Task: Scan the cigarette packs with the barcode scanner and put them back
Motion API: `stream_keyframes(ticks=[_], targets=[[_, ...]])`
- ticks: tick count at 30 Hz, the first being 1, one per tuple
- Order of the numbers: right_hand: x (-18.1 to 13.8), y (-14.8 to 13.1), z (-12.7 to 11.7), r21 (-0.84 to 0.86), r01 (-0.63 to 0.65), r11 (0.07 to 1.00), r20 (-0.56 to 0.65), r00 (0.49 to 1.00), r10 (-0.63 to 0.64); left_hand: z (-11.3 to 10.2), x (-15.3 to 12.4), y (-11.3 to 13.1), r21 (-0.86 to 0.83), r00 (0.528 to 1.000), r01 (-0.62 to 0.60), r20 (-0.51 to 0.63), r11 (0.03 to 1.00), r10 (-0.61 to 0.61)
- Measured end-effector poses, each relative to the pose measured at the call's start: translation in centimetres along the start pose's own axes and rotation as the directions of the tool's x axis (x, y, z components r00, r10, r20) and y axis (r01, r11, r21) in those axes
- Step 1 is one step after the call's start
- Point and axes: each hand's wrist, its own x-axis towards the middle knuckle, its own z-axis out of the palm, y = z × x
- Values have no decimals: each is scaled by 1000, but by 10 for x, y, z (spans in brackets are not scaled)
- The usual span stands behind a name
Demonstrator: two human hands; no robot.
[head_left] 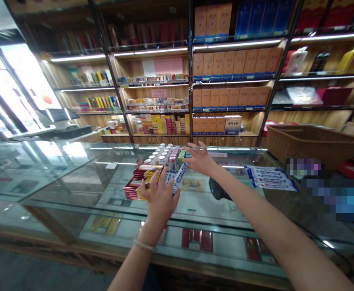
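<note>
My left hand [160,198] is over the counter with its fingers spread, at the right side of a stack of red and yellow packets [132,189]. A slim blue-and-white packet [180,176] lies slanted just past its thumb, beside more blue-and-white packets partly hidden by my fingers. My right hand [202,161] reaches in from the right, fingers apart, its lowest fingertip close to the upper end of that slim packet; whether they touch is hard to see. Behind are rows of small white-capped containers [161,154], some pink and green.
The glass counter [104,198] has boxes beneath its top. A dark scanner-like device [216,189] sits under my right forearm. More blue-and-white packets [270,178] lie to the right, near a brown woven basket [313,141]. Shelves of orange boxes [234,64] stand behind.
</note>
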Motion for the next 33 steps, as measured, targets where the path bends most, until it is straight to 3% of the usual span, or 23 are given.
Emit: stream_keyframes(ticks=[13, 19, 33], targets=[[13, -36, 50, 23, 187, 982, 61, 980, -188, 20, -35, -6, -16, 993, 84, 82, 996, -83], [11, -45, 57, 20, 200, 980, 136, 970, -201, 13, -35, -3, -36, 992, 83, 99, 996, -79], [4, -48, 64, 21, 189, 982, 151, 970, -190, 11, -36, -3, -10, 987, 86, 139, 996, -84]])
